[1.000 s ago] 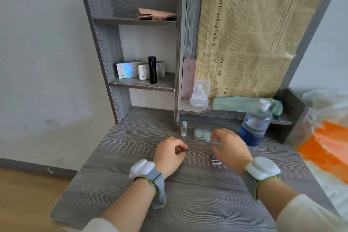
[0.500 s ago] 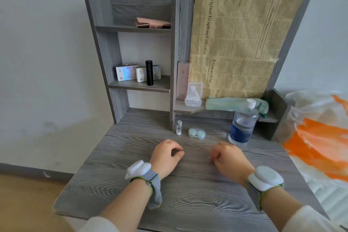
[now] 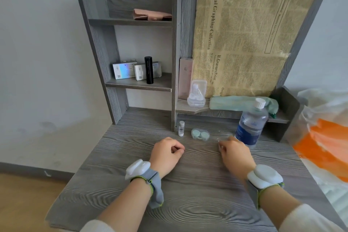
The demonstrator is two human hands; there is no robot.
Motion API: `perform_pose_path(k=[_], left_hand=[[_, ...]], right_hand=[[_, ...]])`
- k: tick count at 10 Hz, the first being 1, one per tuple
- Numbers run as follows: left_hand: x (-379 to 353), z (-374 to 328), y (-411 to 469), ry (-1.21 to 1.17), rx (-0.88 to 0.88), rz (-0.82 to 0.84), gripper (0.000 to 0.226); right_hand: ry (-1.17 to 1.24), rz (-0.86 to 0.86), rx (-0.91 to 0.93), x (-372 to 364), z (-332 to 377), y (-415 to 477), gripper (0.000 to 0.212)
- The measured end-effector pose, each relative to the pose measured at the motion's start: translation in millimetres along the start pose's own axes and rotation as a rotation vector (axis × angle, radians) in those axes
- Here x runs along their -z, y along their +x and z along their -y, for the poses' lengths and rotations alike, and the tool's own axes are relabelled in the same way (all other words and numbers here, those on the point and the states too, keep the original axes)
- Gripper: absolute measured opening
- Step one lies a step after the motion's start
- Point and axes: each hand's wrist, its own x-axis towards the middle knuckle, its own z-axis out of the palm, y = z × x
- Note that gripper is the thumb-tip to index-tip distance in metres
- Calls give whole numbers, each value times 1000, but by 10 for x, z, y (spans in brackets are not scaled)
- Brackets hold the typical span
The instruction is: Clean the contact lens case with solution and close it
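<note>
Lens case (image 3: 200,134) on desk (image 3: 197,190) between vial (image 3: 181,128), solution bottle (image 3: 251,124).

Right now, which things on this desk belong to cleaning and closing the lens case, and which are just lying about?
For the job:
contact lens case
solution bottle

Just lying about:
small vial
black tube
white boxes
pink pouch
green cloth
clear plastic pack
newspaper sheet
</note>
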Motion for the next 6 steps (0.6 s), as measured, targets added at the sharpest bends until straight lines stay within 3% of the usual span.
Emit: perform_pose_path(k=[2,6], left_hand=[[13,19,68,-11,17,12,9],[34,-17,48,-7,38,51,10]], right_hand=[[-2,-86,-51,-49,-39,226,23],[37,-76,-68,38,-12,188,19]])
